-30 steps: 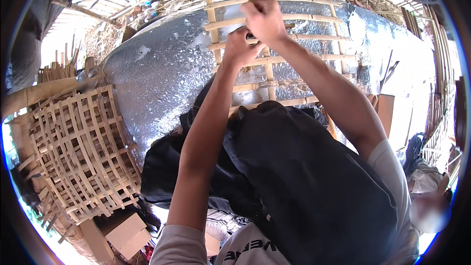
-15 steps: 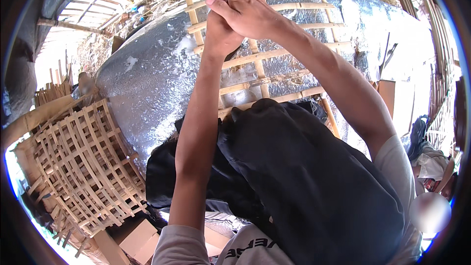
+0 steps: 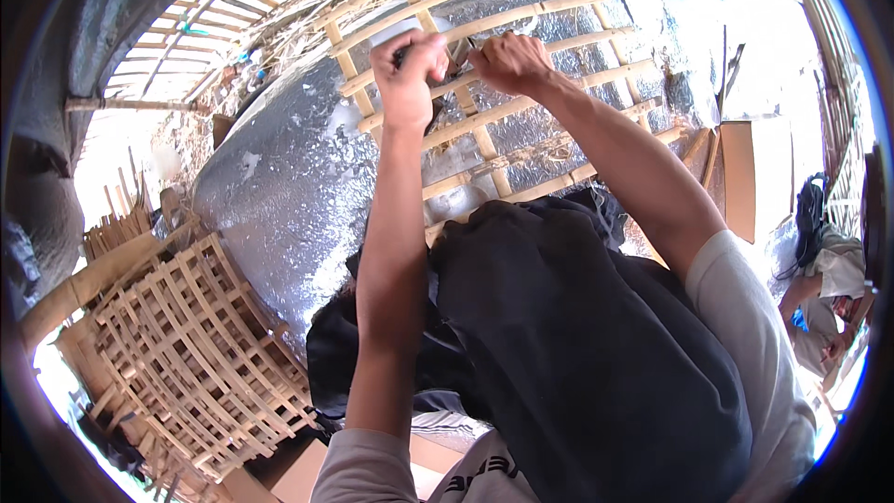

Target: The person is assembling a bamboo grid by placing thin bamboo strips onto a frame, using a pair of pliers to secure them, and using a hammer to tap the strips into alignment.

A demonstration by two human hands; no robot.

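Note:
Over a bamboo lattice frame, both my arms reach out, with black cloth over my lap. My left hand is curled closed around something dark, of which only a bit shows between the fingers; its kind is hidden. A little to the right, my right hand makes a fist above the slats. A small dark tip sticks out by its thumb side, too small to name. The two hands are apart, with a narrow gap over the crossing slats between them. The lattice lies on a shiny silver sheet.
At the lower left is a stack of woven bamboo lattice panels. A cardboard piece stands to the right. Farther right, another person sits beside a dark bag. A slatted bamboo wall rises at the far left.
My hands were clasped together, the right over the left; now they are apart, both lower over the lattice, the right hand farther right. The view has shifted slightly.

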